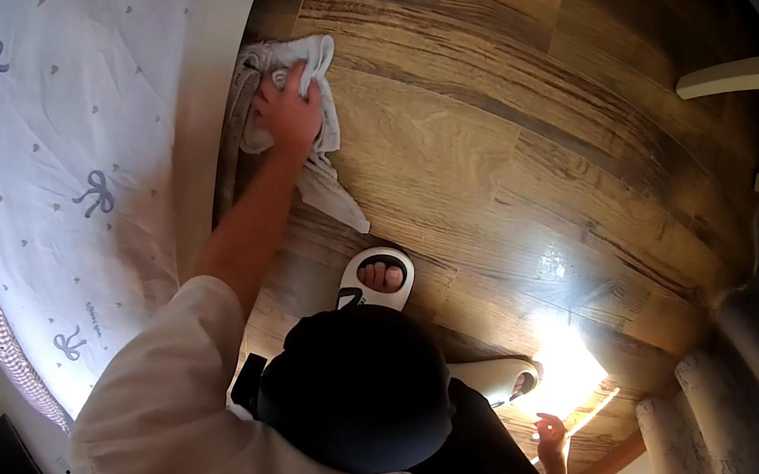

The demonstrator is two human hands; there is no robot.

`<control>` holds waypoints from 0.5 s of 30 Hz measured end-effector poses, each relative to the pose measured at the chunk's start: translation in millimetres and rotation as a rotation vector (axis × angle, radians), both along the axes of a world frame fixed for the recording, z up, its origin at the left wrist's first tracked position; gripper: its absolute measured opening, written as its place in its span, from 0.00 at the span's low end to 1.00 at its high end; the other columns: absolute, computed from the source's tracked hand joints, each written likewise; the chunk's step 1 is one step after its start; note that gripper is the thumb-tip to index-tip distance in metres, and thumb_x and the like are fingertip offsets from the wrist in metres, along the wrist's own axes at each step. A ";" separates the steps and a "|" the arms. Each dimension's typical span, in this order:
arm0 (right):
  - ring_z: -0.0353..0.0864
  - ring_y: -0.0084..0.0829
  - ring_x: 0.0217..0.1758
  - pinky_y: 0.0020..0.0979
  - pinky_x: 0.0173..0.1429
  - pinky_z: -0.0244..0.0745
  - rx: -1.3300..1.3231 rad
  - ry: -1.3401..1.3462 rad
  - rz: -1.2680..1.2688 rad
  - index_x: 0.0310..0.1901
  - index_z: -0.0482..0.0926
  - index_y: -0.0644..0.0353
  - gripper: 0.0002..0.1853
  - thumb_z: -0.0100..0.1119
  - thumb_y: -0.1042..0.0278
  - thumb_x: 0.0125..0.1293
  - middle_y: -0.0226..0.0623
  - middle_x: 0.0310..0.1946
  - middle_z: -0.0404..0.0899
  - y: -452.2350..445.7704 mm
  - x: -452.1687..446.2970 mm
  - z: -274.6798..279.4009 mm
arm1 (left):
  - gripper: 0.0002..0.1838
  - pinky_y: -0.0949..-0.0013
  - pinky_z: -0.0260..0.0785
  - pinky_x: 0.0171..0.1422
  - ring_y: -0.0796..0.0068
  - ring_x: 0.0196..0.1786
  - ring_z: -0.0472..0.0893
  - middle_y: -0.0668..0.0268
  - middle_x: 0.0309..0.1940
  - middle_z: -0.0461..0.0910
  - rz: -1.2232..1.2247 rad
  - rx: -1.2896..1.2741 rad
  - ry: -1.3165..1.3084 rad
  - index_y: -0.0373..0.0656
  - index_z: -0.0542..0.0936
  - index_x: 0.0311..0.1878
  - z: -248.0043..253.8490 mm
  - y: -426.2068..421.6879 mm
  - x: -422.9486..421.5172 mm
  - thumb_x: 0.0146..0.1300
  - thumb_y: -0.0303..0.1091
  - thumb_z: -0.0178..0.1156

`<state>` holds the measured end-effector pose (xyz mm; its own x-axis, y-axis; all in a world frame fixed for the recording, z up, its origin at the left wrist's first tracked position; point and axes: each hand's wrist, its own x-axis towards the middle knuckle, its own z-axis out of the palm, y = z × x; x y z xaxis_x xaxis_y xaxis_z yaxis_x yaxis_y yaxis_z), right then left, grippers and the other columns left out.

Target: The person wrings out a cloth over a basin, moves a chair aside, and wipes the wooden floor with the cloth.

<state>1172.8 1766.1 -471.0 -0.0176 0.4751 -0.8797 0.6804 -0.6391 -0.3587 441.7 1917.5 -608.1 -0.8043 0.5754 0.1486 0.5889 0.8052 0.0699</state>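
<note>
My left hand [290,112] presses on a crumpled light grey cloth [317,175] on the wooden floor, beside the base of the bed. Its fingers are bent into the folds, and the cloth spreads around them, with one corner trailing toward my slipper. At the lower right, my right hand [552,434] is low beside my right knee, next to the bright sunlit patch. Its fingers are curled, and a thin light-coloured strip runs close by; whether the fingers hold anything is too small to make out.
The bed [73,132] with a bow-patterned sheet lines the left side. White slippers [389,298] are on my feet. Pale curved legs [748,79] of furniture stand at the upper right. Grey patterned fabric [678,473] hangs at the right.
</note>
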 end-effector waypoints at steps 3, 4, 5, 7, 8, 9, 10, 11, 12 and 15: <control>0.81 0.25 0.33 0.26 0.38 0.77 -0.157 -0.016 -0.326 0.51 0.81 0.59 0.15 0.55 0.66 0.66 0.37 0.32 0.84 23.9 -27.5 18.4 | 0.26 0.37 0.59 0.58 0.46 0.59 0.66 0.56 0.63 0.65 -0.014 0.025 0.007 0.71 0.77 0.62 -9.1 18.9 52.4 0.60 0.57 0.62; 0.81 0.24 0.33 0.26 0.38 0.77 -0.120 -0.044 -0.267 0.52 0.80 0.60 0.15 0.54 0.66 0.66 0.36 0.32 0.84 21.8 -15.0 12.2 | 0.25 0.39 0.57 0.59 0.48 0.60 0.64 0.56 0.63 0.65 -0.165 0.016 -0.069 0.71 0.77 0.62 -4.0 22.0 85.1 0.61 0.57 0.61; 0.80 0.24 0.32 0.26 0.38 0.76 0.007 -0.003 -0.175 0.51 0.80 0.61 0.15 0.53 0.65 0.67 0.36 0.31 0.83 12.0 6.0 -0.6 | 0.24 0.41 0.55 0.61 0.50 0.62 0.62 0.56 0.64 0.64 -0.316 0.014 -0.146 0.71 0.77 0.62 5.9 21.0 124.8 0.62 0.57 0.61; 0.79 0.23 0.31 0.25 0.37 0.74 0.026 -0.096 -0.115 0.51 0.80 0.60 0.14 0.52 0.66 0.68 0.34 0.32 0.83 30.1 -2.4 12.0 | 0.25 0.41 0.50 0.64 0.54 0.63 0.59 0.61 0.63 0.62 -0.753 -0.017 -0.262 0.73 0.77 0.63 12.6 8.6 197.6 0.61 0.55 0.65; 0.79 0.23 0.31 0.25 0.37 0.73 0.023 -0.121 -0.135 0.50 0.80 0.60 0.14 0.52 0.66 0.68 0.34 0.33 0.83 37.7 -14.8 18.9 | 0.24 0.41 0.49 0.65 0.55 0.63 0.59 0.61 0.61 0.64 -0.968 -0.057 -0.290 0.73 0.77 0.62 20.8 -0.3 228.7 0.61 0.52 0.65; 0.79 0.22 0.31 0.25 0.36 0.73 0.022 -0.115 -0.124 0.51 0.80 0.59 0.14 0.52 0.66 0.68 0.33 0.33 0.83 40.4 -18.7 18.8 | 0.23 0.42 0.47 0.67 0.56 0.62 0.60 0.62 0.59 0.65 -1.184 -0.094 -0.310 0.74 0.78 0.62 25.0 -3.2 247.0 0.62 0.50 0.65; 0.79 0.22 0.30 0.25 0.36 0.72 0.019 -0.108 -0.115 0.51 0.80 0.58 0.14 0.52 0.66 0.68 0.33 0.33 0.83 41.7 -21.0 18.4 | 0.22 0.42 0.47 0.67 0.56 0.62 0.60 0.63 0.57 0.65 -1.257 -0.053 -0.318 0.73 0.78 0.61 23.0 -2.5 249.1 0.62 0.48 0.64; 0.79 0.23 0.30 0.25 0.35 0.72 0.017 -0.098 -0.085 0.52 0.80 0.57 0.14 0.52 0.65 0.69 0.33 0.34 0.83 41.4 -22.4 16.7 | 0.21 0.43 0.47 0.68 0.57 0.62 0.60 0.63 0.56 0.66 -1.331 -0.016 -0.327 0.72 0.79 0.60 20.5 -5.2 248.9 0.63 0.46 0.64; 0.79 0.23 0.30 0.25 0.35 0.72 0.006 -0.083 -0.098 0.52 0.80 0.57 0.14 0.52 0.64 0.69 0.33 0.35 0.83 39.1 -25.9 15.1 | 0.20 0.43 0.47 0.68 0.57 0.61 0.60 0.64 0.55 0.66 -1.409 0.017 -0.339 0.72 0.80 0.59 19.3 -9.9 246.6 0.63 0.44 0.64; 0.79 0.24 0.30 0.25 0.34 0.72 -0.022 -0.066 -0.097 0.53 0.79 0.58 0.16 0.52 0.61 0.70 0.35 0.35 0.83 42.0 -37.6 17.7 | 0.24 0.46 0.59 0.62 0.56 0.59 0.68 0.62 0.60 0.70 -1.393 0.008 -0.481 0.69 0.81 0.58 7.6 -14.6 152.9 0.57 0.39 0.67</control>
<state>1135.2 1808.1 -453.3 0.0861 0.4520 -0.8879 0.6368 -0.7103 -0.2999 594.6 1902.9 -600.5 0.4136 0.9096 0.0401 0.7902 -0.3805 0.4803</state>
